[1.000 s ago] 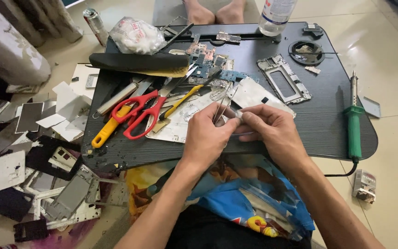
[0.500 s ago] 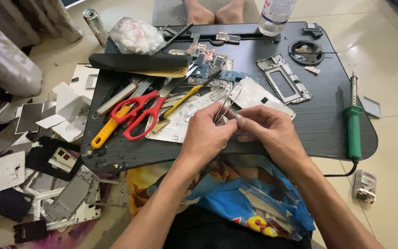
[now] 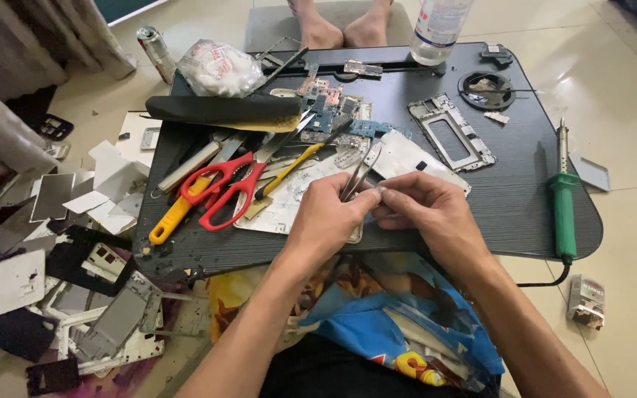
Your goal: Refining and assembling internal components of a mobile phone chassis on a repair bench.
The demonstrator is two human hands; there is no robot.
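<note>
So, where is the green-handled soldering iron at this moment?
In the head view, the green-handled soldering iron lies lengthwise near the right edge of the dark low table, tip pointing away, to the right of the grey metal phone frame and untouched by either hand.

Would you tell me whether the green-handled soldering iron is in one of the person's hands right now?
No, the soldering iron lies untouched on the black table, right of both hands.

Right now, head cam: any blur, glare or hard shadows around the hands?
Head view: even, soft light and only faint shadows under the left hand and right hand; both sharp, as are the tweezers. Mild sheen on the black tabletop. Wide-angle bowing at the frame edges.
</note>
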